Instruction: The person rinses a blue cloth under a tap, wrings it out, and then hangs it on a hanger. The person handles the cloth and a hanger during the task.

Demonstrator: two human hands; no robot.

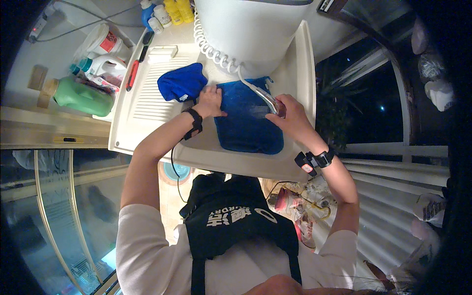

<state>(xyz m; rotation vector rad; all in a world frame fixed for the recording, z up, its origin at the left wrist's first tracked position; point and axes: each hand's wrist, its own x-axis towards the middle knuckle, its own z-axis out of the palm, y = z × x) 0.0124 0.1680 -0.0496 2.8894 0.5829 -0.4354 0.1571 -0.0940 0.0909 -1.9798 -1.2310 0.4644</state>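
A wet-looking dark blue cloth item (245, 129), flat and with rounded lower corners, lies in the basin of a cream laundry sink (199, 155). My left hand (211, 102) rests on its upper left edge, fingers partly spread, holding nothing. Closed around the end of a chrome hand shower (266, 99), my right hand (293, 116) is over the right part of the cloth. A coiled white hose (212, 55) runs up from the shower. Just left of my left hand, a bright blue bunched cloth (182, 82) sits on the ribbed washboard (155, 99).
A large white tub (250, 33) stands at the sink's back. A red-and-black tool (132, 75) lies along the left rim. Detergent bottles, including a green jug (84, 96), stand to the left; small bottles (162, 15) stand behind. Shoes (304, 225) are below right.
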